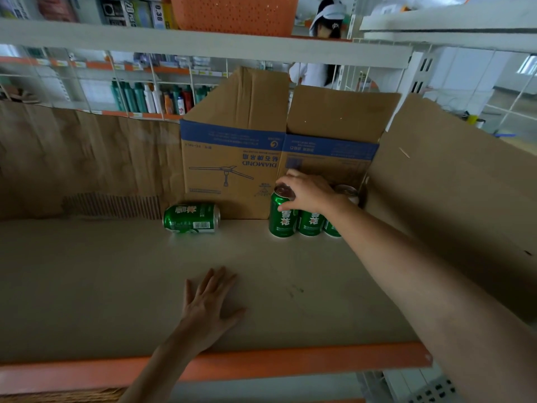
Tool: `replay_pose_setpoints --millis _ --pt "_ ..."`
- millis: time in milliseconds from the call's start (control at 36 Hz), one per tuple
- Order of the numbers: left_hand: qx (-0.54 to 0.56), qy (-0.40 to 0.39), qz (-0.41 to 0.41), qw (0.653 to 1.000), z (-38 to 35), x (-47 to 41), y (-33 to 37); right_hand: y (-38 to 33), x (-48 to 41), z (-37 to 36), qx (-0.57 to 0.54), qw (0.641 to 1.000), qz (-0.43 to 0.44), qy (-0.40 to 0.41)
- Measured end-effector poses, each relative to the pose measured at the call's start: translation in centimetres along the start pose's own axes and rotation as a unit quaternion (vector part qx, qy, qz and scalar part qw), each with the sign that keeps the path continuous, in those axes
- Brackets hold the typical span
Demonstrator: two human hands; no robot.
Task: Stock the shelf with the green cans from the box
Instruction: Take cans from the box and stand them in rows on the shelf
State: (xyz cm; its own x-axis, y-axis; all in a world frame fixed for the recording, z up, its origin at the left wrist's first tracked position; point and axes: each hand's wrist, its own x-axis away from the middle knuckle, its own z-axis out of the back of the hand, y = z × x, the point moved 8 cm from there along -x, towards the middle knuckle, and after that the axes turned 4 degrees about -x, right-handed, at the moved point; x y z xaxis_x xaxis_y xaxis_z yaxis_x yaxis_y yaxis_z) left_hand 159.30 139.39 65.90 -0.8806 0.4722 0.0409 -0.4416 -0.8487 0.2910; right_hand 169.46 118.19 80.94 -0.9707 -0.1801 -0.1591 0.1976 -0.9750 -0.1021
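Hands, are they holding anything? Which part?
The right hand grips a standing green can by its top; left hand lies flat on the shelf, holding nothing.

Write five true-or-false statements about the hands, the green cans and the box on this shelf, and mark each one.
1. The right hand grips the top of an upright green can. True.
2. The left hand holds a can. False: it rests flat on the shelf, fingers spread.
3. A toppled green can lies on its side, left of the upright ones. True.
4. The cardboard box is sealed. False: its flaps stand open.
5. An orange basket sits on the level above. True.
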Motion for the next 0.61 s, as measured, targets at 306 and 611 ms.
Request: replay_pose_setpoints --millis 306,611 --pt "0.020 0.010 -0.004 1.000 0.23 0.07 0.03 -0.08 -0.31 -0.60 -0.023 0.999 -0.025 -0.014" --pt "0.006 -0.006 0.002 1.000 0.03 -0.02 0.05 -0.51 0.23 -0.45 0.020 1.000 -0.011 -0.004"
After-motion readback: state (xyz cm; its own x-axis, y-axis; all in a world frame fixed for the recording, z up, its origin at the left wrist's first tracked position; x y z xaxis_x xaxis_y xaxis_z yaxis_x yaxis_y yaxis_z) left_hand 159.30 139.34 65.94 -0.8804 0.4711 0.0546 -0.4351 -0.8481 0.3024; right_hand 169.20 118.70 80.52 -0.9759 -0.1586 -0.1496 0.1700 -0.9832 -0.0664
